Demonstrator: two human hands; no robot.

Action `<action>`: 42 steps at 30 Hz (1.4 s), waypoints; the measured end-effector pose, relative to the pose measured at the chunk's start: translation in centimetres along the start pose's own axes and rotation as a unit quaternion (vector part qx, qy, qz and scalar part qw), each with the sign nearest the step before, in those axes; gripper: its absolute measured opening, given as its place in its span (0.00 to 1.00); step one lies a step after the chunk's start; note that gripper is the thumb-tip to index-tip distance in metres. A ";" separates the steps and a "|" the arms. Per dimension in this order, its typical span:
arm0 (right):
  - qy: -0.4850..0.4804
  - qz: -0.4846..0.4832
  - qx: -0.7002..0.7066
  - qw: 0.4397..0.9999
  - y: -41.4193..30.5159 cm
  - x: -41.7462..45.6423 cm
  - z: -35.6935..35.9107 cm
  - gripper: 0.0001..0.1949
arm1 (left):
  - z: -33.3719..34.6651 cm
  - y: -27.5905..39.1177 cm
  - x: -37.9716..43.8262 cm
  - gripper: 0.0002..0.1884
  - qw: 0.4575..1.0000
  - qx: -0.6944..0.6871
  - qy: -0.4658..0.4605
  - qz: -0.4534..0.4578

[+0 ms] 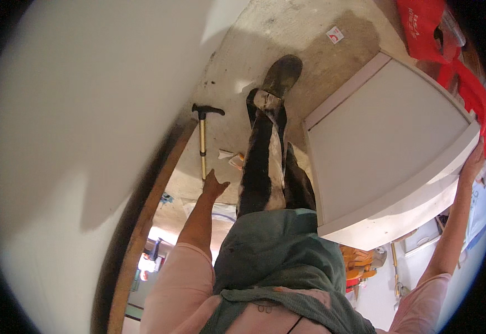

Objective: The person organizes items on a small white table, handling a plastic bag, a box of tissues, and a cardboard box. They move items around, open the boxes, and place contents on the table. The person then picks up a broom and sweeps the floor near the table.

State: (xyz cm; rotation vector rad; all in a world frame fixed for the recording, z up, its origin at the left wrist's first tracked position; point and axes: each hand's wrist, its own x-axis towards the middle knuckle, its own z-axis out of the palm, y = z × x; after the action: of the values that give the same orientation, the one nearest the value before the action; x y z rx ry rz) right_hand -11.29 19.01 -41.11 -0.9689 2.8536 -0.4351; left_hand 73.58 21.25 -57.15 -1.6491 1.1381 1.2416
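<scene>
My left hand (pixel 214 186) is held out low with thumb and finger apart and nothing in it. Close by it stands a walking cane (pixel 203 137) with a black handle and a gold-coloured shaft; whether hand and shaft touch cannot be told. On the right, my right hand (pixel 472 163) grips the far edge of a white cabinet (pixel 389 125). The cabinet has a pale panel and a thick rim, and its near corner comes up beside my green apron (pixel 272 250). Some of the right fingers are hidden at the cabinet's edge.
A white wall (pixel 80 104) with a brown wooden edge (pixel 151 208) runs along the left. My feet in dark shoes (pixel 282 75) stand on a stained concrete floor (pixel 251 46). A small printed card (pixel 335 35) lies there. Red bags (pixel 426 33) and orange items (pixel 358 263) flank the cabinet.
</scene>
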 end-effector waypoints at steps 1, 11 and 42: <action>0.001 -0.012 0.004 1.000 0.0 0.3 0.1 0.28 | -0.5 1.9 -1.5 0.49 0.999 -0.029 -0.036 0.004; -0.033 -0.134 -0.162 0.977 8.9 8.4 -5.2 0.28 | 17.1 -5.5 7.7 0.54 0.993 -0.086 -0.074 0.015; -0.420 0.114 0.293 0.851 -11.7 -60.5 -9.4 0.18 | -7.3 11.0 -29.9 0.24 0.946 0.096 0.138 0.278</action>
State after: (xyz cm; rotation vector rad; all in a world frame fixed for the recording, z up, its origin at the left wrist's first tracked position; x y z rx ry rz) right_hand 41.81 49.24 -28.68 -0.4988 1.8301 -0.6085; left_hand 61.42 17.23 -27.07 -1.4266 1.9323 1.1988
